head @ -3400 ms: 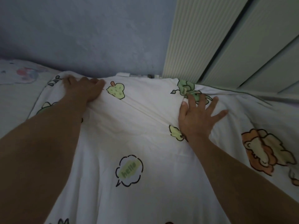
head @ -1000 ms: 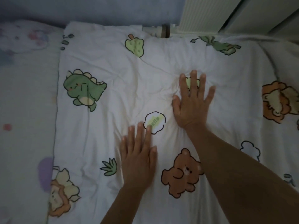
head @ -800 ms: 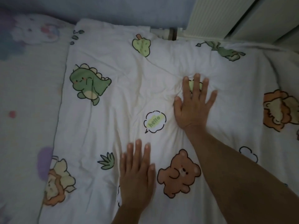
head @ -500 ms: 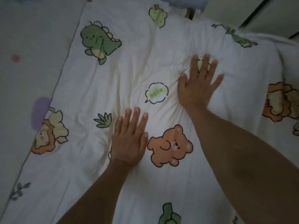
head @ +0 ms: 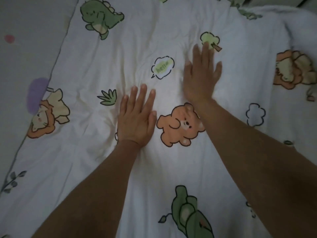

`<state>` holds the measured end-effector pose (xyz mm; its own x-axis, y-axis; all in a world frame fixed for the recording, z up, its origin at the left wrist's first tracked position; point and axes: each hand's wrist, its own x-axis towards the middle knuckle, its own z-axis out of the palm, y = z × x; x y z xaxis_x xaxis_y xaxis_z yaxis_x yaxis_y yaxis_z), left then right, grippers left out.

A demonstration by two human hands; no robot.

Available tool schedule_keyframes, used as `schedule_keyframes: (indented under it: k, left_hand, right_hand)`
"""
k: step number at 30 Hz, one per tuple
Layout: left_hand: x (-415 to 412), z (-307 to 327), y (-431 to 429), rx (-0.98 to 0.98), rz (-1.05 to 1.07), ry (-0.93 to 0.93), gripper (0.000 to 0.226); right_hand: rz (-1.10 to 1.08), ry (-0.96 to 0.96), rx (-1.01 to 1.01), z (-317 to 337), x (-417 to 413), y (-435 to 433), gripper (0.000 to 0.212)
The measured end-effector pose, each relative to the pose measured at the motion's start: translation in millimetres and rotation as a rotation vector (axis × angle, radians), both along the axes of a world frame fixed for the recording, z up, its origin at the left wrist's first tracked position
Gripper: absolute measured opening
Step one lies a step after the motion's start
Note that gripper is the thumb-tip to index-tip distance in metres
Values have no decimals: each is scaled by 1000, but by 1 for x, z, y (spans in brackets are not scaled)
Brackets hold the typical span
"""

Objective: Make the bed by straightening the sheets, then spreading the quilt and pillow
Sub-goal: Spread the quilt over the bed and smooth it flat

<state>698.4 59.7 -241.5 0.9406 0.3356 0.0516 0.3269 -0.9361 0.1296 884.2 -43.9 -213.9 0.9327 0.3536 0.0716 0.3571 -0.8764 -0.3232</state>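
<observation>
Dim room, white cartoon-print quilt (head: pixel 171 169) over pale sheet (head: pixel 30 57), left hand (head: pixel 136 117) and right hand (head: pixel 200 74) flat, fingers straight, pressing quilt

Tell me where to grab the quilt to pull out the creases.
Probably the left edge of the quilt, coming from the sheet side: it lies flat and uncovered there, and most creases sit between it and the left hand. The right hand also presses flat mid-quilt.
</observation>
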Motion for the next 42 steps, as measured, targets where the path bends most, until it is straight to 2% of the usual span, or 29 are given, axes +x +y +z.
schedule_keyframes:
  k: [2,4,7,11,27,30,33,35,37,42]
  left_hand:
    - [0,-1,0,-11,5,-4,59]
    - [-1,0,-1,-19,6,1,59]
    - [-2,0,2,-41,-3,5,59]
    - [-3,-1,3,-69,-28,-10,60]
    - [-3,0,5,-53,-73,-3,60]
    - [-2,6,8,-97,-85,44,61]
    - [-12,23,10,-264,-226,86,59]
    - [-51,37,13,-315,-298,18,54]
    - [-108,44,18,-245,-301,-43,53]
    - [-244,38,36,-135,-236,159,54]
  right_hand:
    - [18,-9,101,11,-67,-13,54]
    - [45,2,101,17,-138,-33,53]
    - [45,96,-71,9,-219,-61,55]
    - [-8,151,-256,-5,-270,-72,56]
    - [1,-4,-251,-29,-270,-73,59]
    - [-4,-48,-241,-32,-269,-74,58]
    - [-20,-68,-232,-36,-269,-77,57]
    - [-6,-79,-242,-36,-270,-78,57]
    - [-12,-54,-248,-32,-269,-78,59]
    - [-48,83,-218,-6,-302,-81,59]
